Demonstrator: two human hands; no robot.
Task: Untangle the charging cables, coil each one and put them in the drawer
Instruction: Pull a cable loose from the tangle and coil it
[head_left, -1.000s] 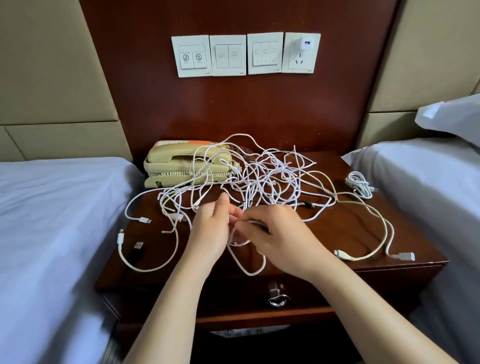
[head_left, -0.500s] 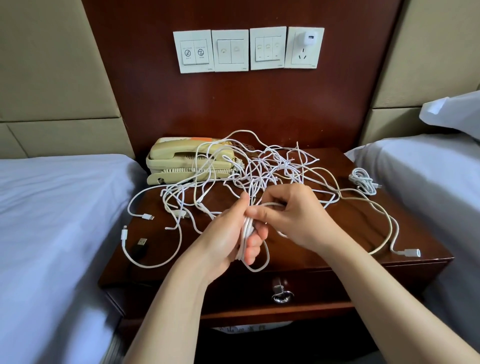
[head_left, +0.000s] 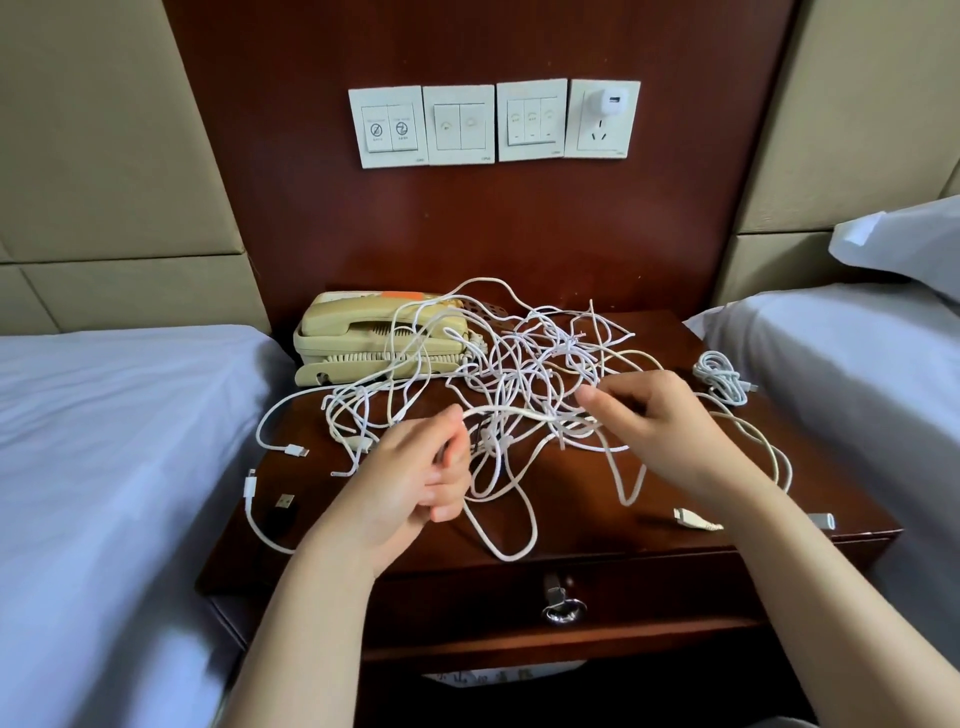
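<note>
Old phone (head_left: 379, 338) at the back of your nightstand (head_left: 571, 535) with wires lying over it, white cable tangle (head_left: 530, 374) in the middle (one neat bundle (head_left: 722, 376) apart, right), your left hand (head_left: 415, 478) and right hand (head_left: 660, 421) pinching one cable (head_left: 519, 411), drawer (head_left: 561, 597) closed.

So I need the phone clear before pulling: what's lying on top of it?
Several white cable loops drape over the telephone, across its handset. Whether any pass underneath is hidden.
</note>
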